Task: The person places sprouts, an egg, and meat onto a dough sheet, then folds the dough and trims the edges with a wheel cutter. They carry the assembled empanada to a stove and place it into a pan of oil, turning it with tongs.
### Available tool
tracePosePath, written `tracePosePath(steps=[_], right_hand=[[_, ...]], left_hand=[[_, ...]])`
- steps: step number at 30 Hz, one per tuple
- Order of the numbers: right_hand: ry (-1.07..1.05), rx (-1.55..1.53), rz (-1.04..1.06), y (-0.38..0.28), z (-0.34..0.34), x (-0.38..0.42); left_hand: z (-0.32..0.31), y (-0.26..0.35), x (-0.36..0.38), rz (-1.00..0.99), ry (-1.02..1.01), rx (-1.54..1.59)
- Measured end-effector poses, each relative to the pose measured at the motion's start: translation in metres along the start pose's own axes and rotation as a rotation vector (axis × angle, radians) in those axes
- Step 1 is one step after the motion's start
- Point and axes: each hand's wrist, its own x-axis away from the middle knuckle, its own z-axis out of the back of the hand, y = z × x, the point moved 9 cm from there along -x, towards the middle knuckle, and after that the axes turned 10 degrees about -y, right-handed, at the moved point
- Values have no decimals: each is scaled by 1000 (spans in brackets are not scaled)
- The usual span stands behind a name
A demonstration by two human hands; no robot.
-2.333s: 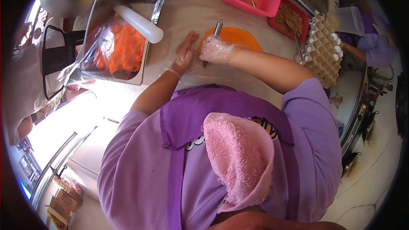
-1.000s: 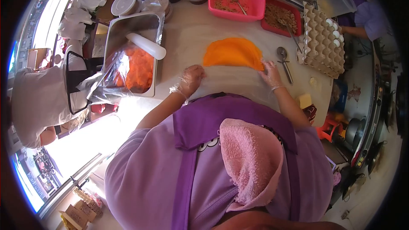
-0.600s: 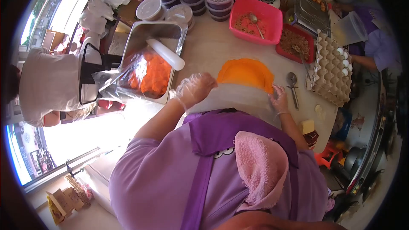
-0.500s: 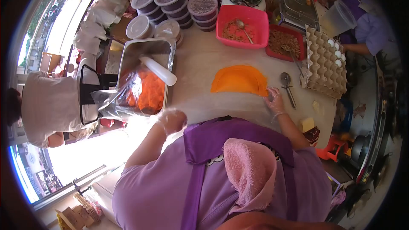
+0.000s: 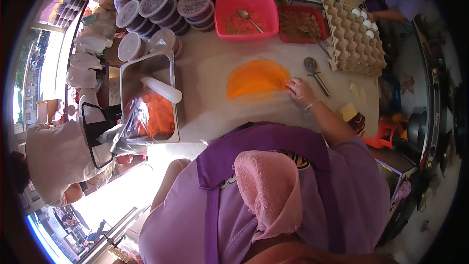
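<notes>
A half-moon of folded orange dough (image 5: 255,79) lies flat on the worktable and looks slightly smeared by motion. At its right corner is my right hand (image 5: 300,92), in a clear plastic glove, its fingers closed together on the dough's edge. Just right of that hand rests a pizza cutter (image 5: 317,76). Only part of my left arm shows, low by the table's bright front edge; the hand itself is hidden. Left of the dough, a metal tray (image 5: 175,117) holds an orange dough mass (image 5: 159,117) partly under plastic film, with a white rolling pin (image 5: 161,89) across it.
Behind the dough stand a pink basin (image 5: 246,34) with a spoon and a red tray (image 5: 295,39) of filling. Lidded tubs (image 5: 155,2) are stacked back left. An egg carton (image 5: 349,44) holds several eggs. A co-worker's arm (image 5: 391,14) is beyond it.
My left hand has dropped out of sight from beside the tray. My right hand stays at the dough's right corner, its fingers now closer over the edge. The view has shifted.
</notes>
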Motion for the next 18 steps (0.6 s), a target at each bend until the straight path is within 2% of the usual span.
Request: tracePosePath(steps=[6, 7, 10, 11, 13, 15, 16, 18], right_hand=[[58, 45, 108, -17, 18, -1], [54, 45, 108, -17, 20, -2], [-43, 30, 24, -9, 10, -4], [-14, -57, 21, -6, 13, -6], [19, -141, 27, -4, 18, -18], [162, -430, -286, 25, 30, -22], [161, -430, -284, 25, 36, -31], [175, -739, -351, 29, 47, -46]], left_hand=[[28, 30, -3, -90, 27, 228], [45, 52, 6, 80, 5, -18], [77, 92, 16, 37, 67, 144], [77, 94, 12, 37, 67, 150], [94, 100, 6, -81, 258, 157], [92, 87, -12, -134, 322, 183], [96, 84, -17, -187, 383, 207], [97, 75, -38, -141, 366, 211]])
